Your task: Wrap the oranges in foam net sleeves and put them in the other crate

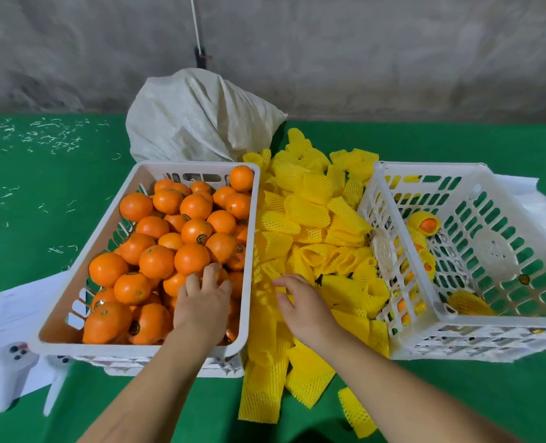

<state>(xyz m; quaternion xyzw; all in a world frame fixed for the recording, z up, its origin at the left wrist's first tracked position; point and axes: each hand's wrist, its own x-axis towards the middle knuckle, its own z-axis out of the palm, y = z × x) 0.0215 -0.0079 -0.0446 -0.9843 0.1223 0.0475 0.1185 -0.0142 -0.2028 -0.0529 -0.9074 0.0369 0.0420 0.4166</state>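
Two hands reach out: the left hand [204, 295] curls round one orange [215, 275] in the full crate [249, 251]. The right hand [303, 302] hangs loosely spread above the foam sleeves [303, 215]. Beyond its fingertips, the second crate [450, 321] holds about four wrapped oranges [425, 223].

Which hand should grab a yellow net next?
The right hand. It already hovers over the yellow nets, while the left hand has its fingers around an orange in the crate.

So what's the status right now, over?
Left hand grasping an orange in the full crate. Right hand reaching onto the foam net sleeves. Nothing blocking.
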